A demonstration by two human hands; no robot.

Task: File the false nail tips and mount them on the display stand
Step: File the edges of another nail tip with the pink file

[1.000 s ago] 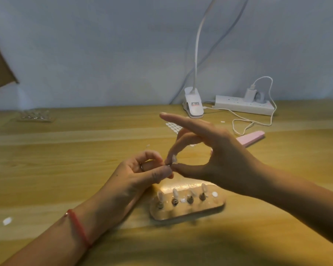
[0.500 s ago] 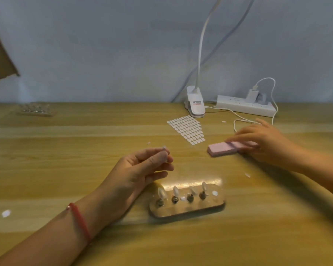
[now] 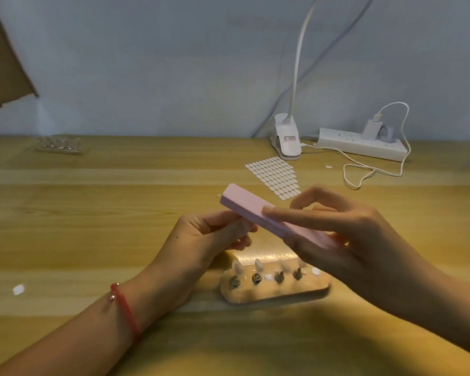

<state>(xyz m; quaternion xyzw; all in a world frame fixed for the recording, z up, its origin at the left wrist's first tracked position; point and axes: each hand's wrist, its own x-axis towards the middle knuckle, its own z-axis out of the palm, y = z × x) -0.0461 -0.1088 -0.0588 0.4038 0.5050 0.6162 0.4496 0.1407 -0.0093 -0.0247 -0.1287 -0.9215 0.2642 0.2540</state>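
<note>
Judging from the head view, I put the task well past its middle. The pale oblong wooden display stand (image 3: 274, 291) lies on the yellow wooden table (image 3: 92, 240), just in front of both hands. Four small translucent false nail tips (image 3: 259, 265) stand on its row of pegs. A round white dot (image 3: 315, 271) at the stand's right end looks to me like a spot not yet filled, so I reckon at least one tip is left to file and mount.

My right hand (image 3: 337, 234) grips the near end of the pink rectangular foam buffing block (image 3: 251, 208), with the forefinger laid along its top face. The block slants up and away to the left, its far end over my left hand (image 3: 204, 240).

The two hands are close together and meet at the block. The left fingers are curled with thumb and fingertips drawn together beneath it. They are probably pinching a tip for filing, but the block covers that point, so I cannot tell what they hold.

The mounted tips are pale, narrow and rounded at the top, each upright or slightly leaning on a dark peg. They are too blurred for me to judge their edges. A sheet of white oval adhesive tabs (image 3: 276, 176) lies farther back on the table.
</note>
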